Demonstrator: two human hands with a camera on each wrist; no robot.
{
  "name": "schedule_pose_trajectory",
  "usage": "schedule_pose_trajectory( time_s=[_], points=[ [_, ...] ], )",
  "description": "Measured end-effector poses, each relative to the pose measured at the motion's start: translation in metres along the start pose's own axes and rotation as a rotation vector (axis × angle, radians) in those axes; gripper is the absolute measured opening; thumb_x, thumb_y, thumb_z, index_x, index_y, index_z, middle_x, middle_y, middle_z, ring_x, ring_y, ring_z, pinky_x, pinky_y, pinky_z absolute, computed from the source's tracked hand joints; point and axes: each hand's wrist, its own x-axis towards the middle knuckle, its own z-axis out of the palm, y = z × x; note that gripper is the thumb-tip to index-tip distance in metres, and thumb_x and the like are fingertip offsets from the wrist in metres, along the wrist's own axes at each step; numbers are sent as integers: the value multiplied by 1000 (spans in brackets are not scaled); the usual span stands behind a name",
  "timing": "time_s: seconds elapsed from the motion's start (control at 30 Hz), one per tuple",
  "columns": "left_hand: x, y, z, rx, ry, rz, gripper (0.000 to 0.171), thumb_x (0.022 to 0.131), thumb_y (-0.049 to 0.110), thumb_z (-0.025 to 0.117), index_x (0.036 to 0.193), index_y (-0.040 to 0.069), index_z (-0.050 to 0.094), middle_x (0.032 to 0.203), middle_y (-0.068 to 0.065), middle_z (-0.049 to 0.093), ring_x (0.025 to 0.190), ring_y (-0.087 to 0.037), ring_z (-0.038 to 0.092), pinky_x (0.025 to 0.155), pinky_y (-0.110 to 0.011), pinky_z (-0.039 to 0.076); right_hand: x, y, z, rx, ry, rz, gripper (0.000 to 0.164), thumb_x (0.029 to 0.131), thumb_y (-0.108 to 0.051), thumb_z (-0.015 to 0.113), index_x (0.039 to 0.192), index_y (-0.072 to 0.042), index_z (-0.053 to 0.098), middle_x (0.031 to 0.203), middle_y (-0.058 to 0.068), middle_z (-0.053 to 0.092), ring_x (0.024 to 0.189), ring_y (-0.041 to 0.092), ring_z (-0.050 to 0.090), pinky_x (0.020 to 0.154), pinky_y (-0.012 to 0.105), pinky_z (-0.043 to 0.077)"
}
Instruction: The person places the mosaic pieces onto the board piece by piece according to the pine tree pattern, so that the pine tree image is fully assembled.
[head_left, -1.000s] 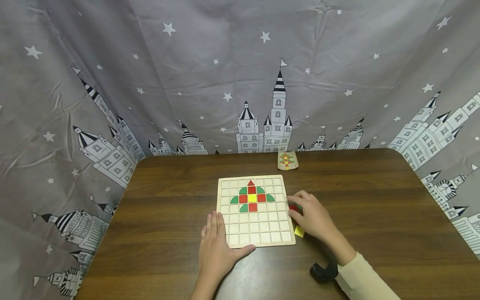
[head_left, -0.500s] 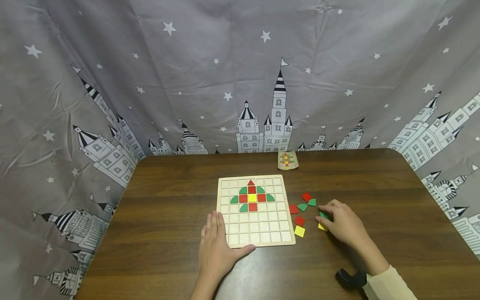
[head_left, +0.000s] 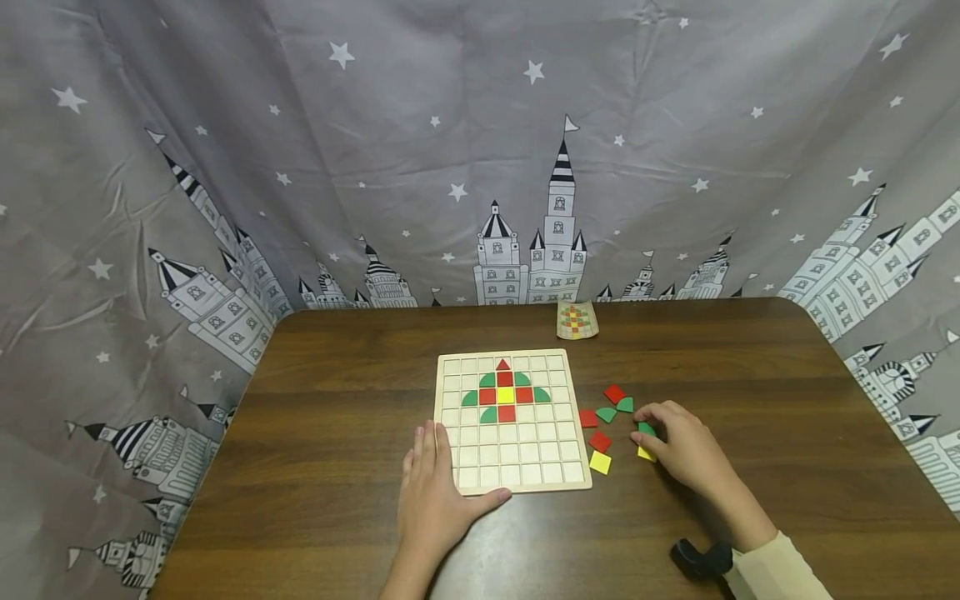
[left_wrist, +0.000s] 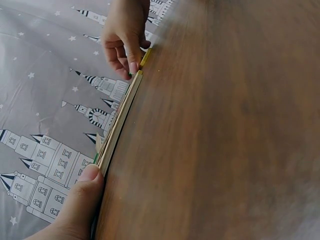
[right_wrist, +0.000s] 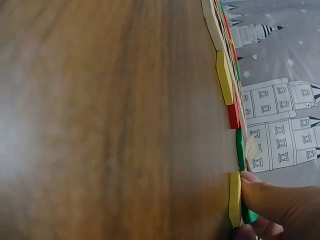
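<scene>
R hand [head_left: 686,447] pinching green pc [head_left: 646,429], red tri [head_left: 502,365] (on board [head_left: 508,455]) pointing fwd

Beige grid brd [head_left: 509,454], grn pc [head_left: 646,428], gry castle-print cloth [head_left: 405,92]

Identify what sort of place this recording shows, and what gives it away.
Probably an indoor play corner or filming setup: a grey fabric backdrop printed with castles and stars hangs behind a dark brown wood-grained table, which bears a square, pale wooden grid board.
</scene>
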Motion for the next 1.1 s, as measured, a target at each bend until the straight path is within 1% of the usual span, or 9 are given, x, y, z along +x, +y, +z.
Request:
schedule_pose_trajectory(
  time_s=[0.13, 0.27, 0.47, 0.57, 0.63, 0.73, 0.83, 0.97, 1.1],
  points=[
    [0, 0, -1, 1, -1, 0, 141, 57, 95, 58, 156, 1, 23, 165, -17, 19, 154, -33, 17, 123, -50, 23, 0, 0, 1, 35, -15, -25, 24, 88, -16, 74, 110, -5, 72, 102, 8, 66, 76, 14, 50, 64, 24, 44],
    [0, 0, -1, 0, -2, -2, 142, 56, 95, 58, 156, 1, 24, 165, -17, 19, 154, -34, 17, 123, -50, 22, 1, -2, 0, 49, -31, -37, 28, 89, -14, 73, 114, -1, 71, 102, 10, 65, 75, 13, 50, 60, 21, 42],
    [0, 0, -2, 0, -4, -1, 142, 56, 95, 58, 156, 1, 23, 165, -17, 19, 154, -33, 17, 123, -50, 22, 4, -4, -3, 17, -67, -46, 35, 87, -15, 75, 117, 3, 70, 102, 10, 68, 86, 18, 61, 68, 27, 49],
    [0, 1, -2, 0, -3, 1, 142, 56, 95, 59, 157, 1, 23, 165, -17, 19, 154, -32, 17, 123, -49, 22, 8, -6, -3, -15, -66, -69, 34, 86, -17, 76, 114, 3, 72, 98, 9, 71, 85, 19, 64, 70, 33, 53],
    [0, 1, -2, -1, -1, 3, 142, 56, 94, 60, 157, 1, 22, 165, -18, 19, 154, -32, 17, 124, -49, 22, 12, -8, -2, -30, -59, -83, 35, 86, -20, 77, 113, 2, 73, 97, 9, 72, 85, 21, 66, 75, 39, 57],
    [0, 1, -3, -7, 2, 6, 142, 56, 93, 61, 157, 1, 22, 165, -18, 19, 154, -32, 17, 124, -48, 21, 19, -15, 1, -19, -68, -85, 39, 86, -24, 77, 115, 2, 72, 98, 10, 74, 87, 23, 68, 79, 44, 58],
    [0, 1, -2, -17, 4, 5, 143, 56, 93, 61, 157, 1, 21, 165, -17, 19, 154, -32, 17, 124, -48, 20, 27, -26, 6, 14, -77, -71, 43, 87, -28, 76, 118, 1, 71, 106, 13, 75, 97, 30, 70, 85, 48, 58],
    [0, 0, -2, -26, 8, 5, 143, 55, 94, 61, 157, 1, 21, 165, -17, 20, 154, -32, 17, 124, -47, 20, 38, -46, 15, 39, -86, -80, 44, 87, -30, 76, 120, -1, 71, 113, 15, 74, 108, 33, 69, 90, 48, 57],
    [0, 1, -2, -30, 9, 5, 143, 55, 93, 62, 157, 1, 22, 165, -18, 20, 154, -32, 17, 124, -47, 21, 50, -68, 29, 58, -112, -112, 44, 87, -31, 76, 121, -4, 71, 113, 14, 74, 104, 27, 70, 87, 44, 58]
  ],
)
